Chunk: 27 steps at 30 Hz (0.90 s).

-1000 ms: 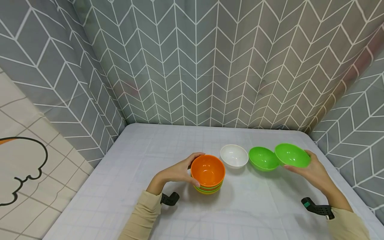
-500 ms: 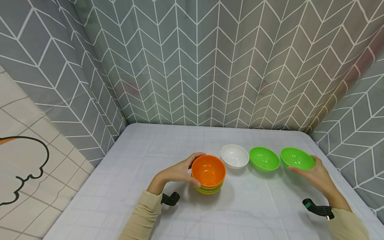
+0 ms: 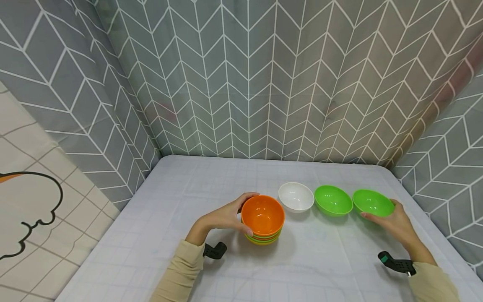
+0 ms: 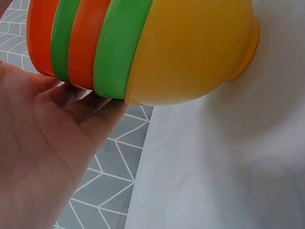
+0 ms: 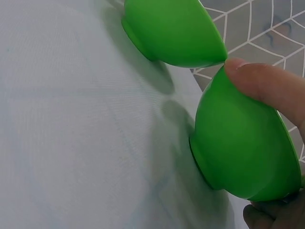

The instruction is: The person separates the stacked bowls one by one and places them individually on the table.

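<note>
My left hand [image 3: 228, 214] grips a stack of several nested bowls [image 3: 263, 214], thumb on the near side and fingers round the far side. The top bowl is orange; the left wrist view shows green and orange rims below it and a yellow bowl [image 4: 190, 52] at the bottom. To the right, my right hand [image 3: 394, 221] holds a light green bowl [image 3: 373, 202] by its rim, thumb in front and fingers round the right side. Its opening faces up, and its foot is close at the tabletop in the right wrist view. Another green bowl [image 3: 333, 200] stands just left of it.
A white bowl [image 3: 296, 196] stands left of the free green bowl, forming a row with the two green ones. All are on a table with a white cloth [image 3: 188, 180]. A grey patterned curtain [image 3: 241, 84] hangs behind the table and along its sides.
The right hand has lowered its green bowl and moved it slightly right, beside the other green bowl, then a little nearer. The left hand and its stack have stayed in place.
</note>
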{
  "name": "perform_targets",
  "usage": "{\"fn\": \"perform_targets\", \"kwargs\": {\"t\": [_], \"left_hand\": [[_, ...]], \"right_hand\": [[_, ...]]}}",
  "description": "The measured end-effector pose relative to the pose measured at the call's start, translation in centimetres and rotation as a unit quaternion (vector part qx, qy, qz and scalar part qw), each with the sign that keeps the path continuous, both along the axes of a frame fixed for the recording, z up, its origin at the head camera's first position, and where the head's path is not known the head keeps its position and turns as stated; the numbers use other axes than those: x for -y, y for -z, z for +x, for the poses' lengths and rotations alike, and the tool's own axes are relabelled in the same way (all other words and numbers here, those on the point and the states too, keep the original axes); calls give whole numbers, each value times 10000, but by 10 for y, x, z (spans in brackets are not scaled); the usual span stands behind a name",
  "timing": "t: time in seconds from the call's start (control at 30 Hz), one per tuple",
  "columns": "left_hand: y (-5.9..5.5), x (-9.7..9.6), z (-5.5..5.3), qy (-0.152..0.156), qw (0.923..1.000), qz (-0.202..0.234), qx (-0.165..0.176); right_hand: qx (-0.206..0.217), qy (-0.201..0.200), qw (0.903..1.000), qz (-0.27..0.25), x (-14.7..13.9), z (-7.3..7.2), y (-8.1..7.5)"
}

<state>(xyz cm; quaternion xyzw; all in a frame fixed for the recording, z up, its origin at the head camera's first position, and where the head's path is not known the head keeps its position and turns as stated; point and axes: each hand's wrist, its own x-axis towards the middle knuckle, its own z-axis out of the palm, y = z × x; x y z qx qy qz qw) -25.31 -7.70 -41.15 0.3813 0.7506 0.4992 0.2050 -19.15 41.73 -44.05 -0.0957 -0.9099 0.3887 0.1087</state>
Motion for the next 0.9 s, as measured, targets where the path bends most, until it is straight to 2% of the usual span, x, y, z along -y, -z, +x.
{"fn": "perform_targets", "kwargs": {"t": [0.4,0.7,0.9], "left_hand": [[-1,0,0,-29,10000,-31,25],[-1,-1,1,-57,10000,-47,47],[0,0,0,-57,10000,-41,26]], "right_hand": [[114,-154,9998,-76,0,0,0],[429,-239,9988,-25,-1,0,-6],[-12,-181,9996,206,0,3,-11]]}}
